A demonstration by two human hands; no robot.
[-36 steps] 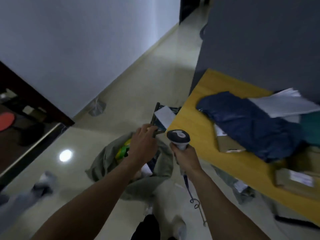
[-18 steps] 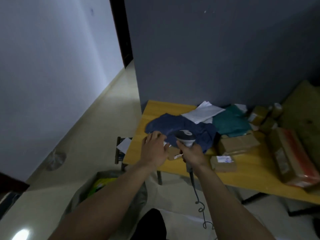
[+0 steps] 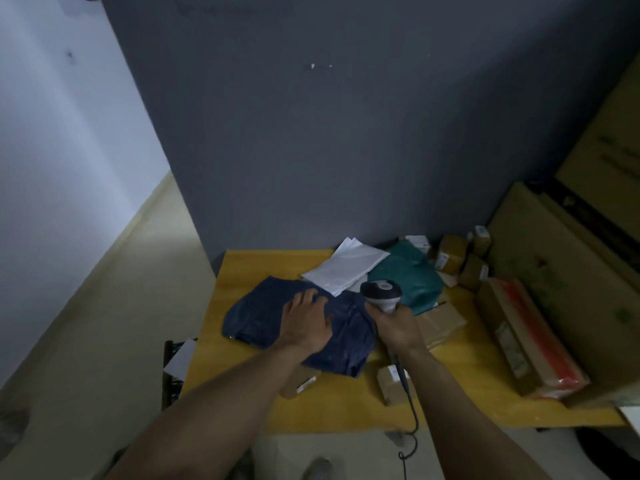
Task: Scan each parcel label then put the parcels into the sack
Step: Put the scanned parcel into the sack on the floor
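Note:
A dark blue soft parcel (image 3: 263, 317) lies on the yellow table (image 3: 249, 268). My left hand (image 3: 306, 322) rests flat on it, fingers spread. My right hand (image 3: 394, 327) grips the handle of a barcode scanner (image 3: 381, 292), its head just above the blue parcel's right edge and its cord hanging off the table front. A white mailer (image 3: 346, 266) and a green mailer (image 3: 408, 277) lie behind. A small brown box (image 3: 389, 382) with a label sits near the front. The sack is out of view.
Brown cardboard boxes (image 3: 450, 254) cluster at the back right. A long box with red wrap (image 3: 526, 337) lies at the right, beside large cartons (image 3: 568, 258). A grey wall stands behind the table. A dark rack (image 3: 171, 372) is left of the table.
The view swung up from the sack on the floor to the table. My left hand let go of a parcel over the sack and moved onto the blue parcel; the scanner came along.

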